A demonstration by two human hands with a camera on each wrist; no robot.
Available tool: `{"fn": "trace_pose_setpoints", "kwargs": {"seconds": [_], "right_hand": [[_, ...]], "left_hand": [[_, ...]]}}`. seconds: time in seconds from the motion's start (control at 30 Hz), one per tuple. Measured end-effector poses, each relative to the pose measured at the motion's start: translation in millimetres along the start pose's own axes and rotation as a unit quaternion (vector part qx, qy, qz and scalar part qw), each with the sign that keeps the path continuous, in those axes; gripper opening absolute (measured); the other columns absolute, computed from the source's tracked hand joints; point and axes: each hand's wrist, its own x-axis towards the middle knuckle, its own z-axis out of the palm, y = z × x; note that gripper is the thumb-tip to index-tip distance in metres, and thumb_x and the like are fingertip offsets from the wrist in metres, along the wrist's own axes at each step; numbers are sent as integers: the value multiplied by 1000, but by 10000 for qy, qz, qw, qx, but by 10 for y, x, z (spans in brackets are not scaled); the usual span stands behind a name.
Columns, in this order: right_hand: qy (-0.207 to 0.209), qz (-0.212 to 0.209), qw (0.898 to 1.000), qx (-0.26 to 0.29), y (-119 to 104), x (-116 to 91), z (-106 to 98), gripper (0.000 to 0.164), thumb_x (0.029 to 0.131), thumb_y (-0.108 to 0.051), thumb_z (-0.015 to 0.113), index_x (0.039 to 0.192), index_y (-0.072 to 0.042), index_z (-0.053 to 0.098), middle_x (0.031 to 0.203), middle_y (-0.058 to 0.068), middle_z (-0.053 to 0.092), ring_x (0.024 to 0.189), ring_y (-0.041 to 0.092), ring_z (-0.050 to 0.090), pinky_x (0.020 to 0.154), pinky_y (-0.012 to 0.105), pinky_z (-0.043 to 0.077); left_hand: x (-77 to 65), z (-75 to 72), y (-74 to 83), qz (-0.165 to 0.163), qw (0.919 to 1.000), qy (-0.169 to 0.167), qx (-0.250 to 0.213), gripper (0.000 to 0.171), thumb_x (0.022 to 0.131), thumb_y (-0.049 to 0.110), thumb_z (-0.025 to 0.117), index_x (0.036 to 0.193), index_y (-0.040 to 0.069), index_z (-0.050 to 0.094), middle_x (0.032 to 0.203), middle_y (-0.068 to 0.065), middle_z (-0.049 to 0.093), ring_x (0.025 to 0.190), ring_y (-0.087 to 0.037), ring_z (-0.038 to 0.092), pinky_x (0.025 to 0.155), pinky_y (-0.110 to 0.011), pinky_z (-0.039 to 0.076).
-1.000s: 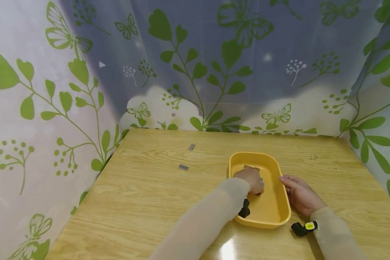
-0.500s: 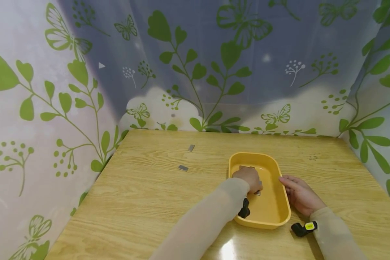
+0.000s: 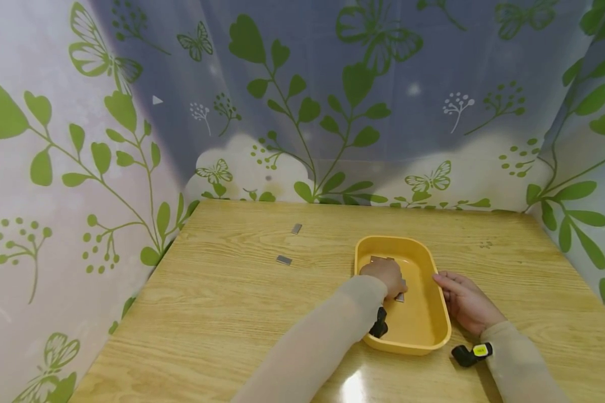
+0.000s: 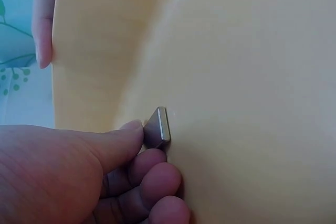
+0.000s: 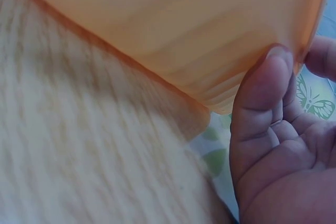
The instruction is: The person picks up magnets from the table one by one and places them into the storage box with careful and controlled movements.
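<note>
My left hand [image 3: 383,277] reaches down into a yellow tray [image 3: 433,330]. Between its thumb and curled index finger it pinches a small, flat, grey metal block [image 4: 156,128], seen edge-on in the left wrist view. Other flat metal pieces [image 3: 381,258] show past the knuckles on the tray floor, partly covered by the hand. At the tray's right side, my right hand [image 3: 466,299] touches the outer wall near the rim. In the right wrist view its thumb [image 5: 265,85] presses flat against that wall, with another fingertip at the rim's edge.
Two loose grey metal blocks lie on the wooden table [image 3: 206,313] left of the tray: one block [image 3: 296,228] farther back, the other block [image 3: 284,260] nearer. A patterned curtain [image 3: 292,112] with leaves and butterflies rises behind the table and along both sides.
My left hand has shifted slightly left inside the tray, and the metal pieces around it have moved a little. The right hand and the tray stay in place.
</note>
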Motion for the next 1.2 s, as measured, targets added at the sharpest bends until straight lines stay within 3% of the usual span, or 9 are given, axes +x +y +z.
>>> {"fn": "trace_pose_setpoints", "kwargs": {"seconds": [0.17, 0.47, 0.83, 1.0, 1.2], "right_hand": [[-26, 22, 10000, -26, -8, -2, 2, 27, 105, -25, 43, 100, -5, 60, 93, 2, 68, 86, 14, 65, 75, 32, 54], [-49, 19, 10000, -23, 0, 6, -9, 27, 105, -25, 41, 99, -6, 58, 91, 1, 68, 84, 14, 64, 73, 32, 53], [-35, 72, 10000, -47, -2, 14, -2, 27, 105, -26, 43, 98, -7, 60, 89, 0, 67, 82, 13, 64, 72, 31, 53], [-20, 72, 9999, -101, -2, 15, -6, 27, 104, -27, 43, 101, -6, 60, 90, -1, 66, 83, 13, 64, 73, 31, 53], [-29, 79, 9997, -222, 5, 19, -21, 28, 104, -28, 43, 104, -6, 61, 94, 0, 66, 87, 14, 63, 75, 32, 53]], "left_hand": [[-5, -7, -9, 77, 10000, 16, 22, 40, 92, 49, 58, 66, 20, 64, 110, 0, 62, 69, -14, 53, 55, -28, 44], [-44, -27, -15, 271, 9996, -28, 106, 48, 94, 49, 56, 57, 19, 58, 75, 3, 57, 64, -13, 54, 54, -26, 44], [-37, -33, -2, 318, 9995, 25, -6, 44, 94, 47, 57, 59, 20, 59, 78, 5, 59, 67, -13, 52, 60, -27, 43], [-109, -143, 85, 573, 9980, 257, 99, 41, 93, 52, 57, 64, 23, 64, 69, 9, 60, 64, -9, 53, 63, -27, 43], [-222, -372, 170, 612, 9971, 434, -123, 41, 92, 55, 55, 66, 23, 62, 61, 9, 55, 57, -8, 53, 55, -27, 44]]}}
